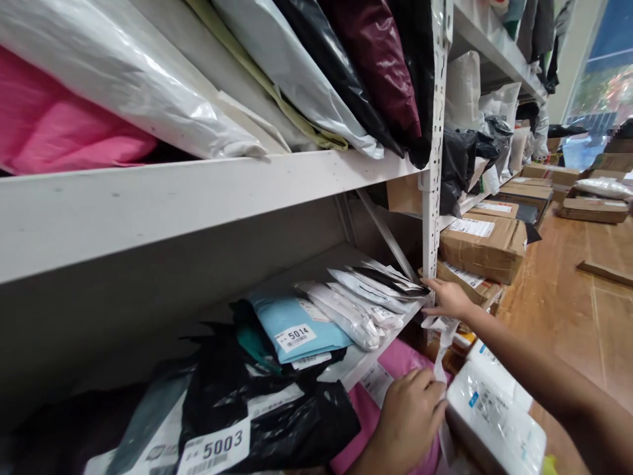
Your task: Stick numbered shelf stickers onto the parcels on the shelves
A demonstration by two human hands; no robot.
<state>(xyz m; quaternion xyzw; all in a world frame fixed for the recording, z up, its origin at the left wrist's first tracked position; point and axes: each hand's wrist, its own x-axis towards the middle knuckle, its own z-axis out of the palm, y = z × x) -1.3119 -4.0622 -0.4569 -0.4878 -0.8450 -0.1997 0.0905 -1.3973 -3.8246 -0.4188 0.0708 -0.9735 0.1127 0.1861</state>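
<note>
My left hand (pixel 411 412) is closed around a white strip of labels (pixel 443 349), part of which hangs below the fist. From there the strip runs up to just under my right hand (pixel 449 300). That hand has its fingers stretched out and apart at the shelf's end, by the upright post. Its fingertips are at the edge of a black packet (pixel 390 280), at the end of a row of thin white packets (pixel 346 310). Left of them lies a light-blue parcel (pixel 301 320) labelled 5014. Nearer is a black parcel (pixel 306 429) with a 5003 label.
Above, a white shelf beam (pixel 222 198) carries large plastic-wrapped parcels. A perforated white post (pixel 435 132) stands beside my right hand. Below are a pink parcel (pixel 408 359) and a white wrapped pack (pixel 494 415). Cardboard boxes (pixel 484 244) line the wooden floor (pixel 558 303) at right.
</note>
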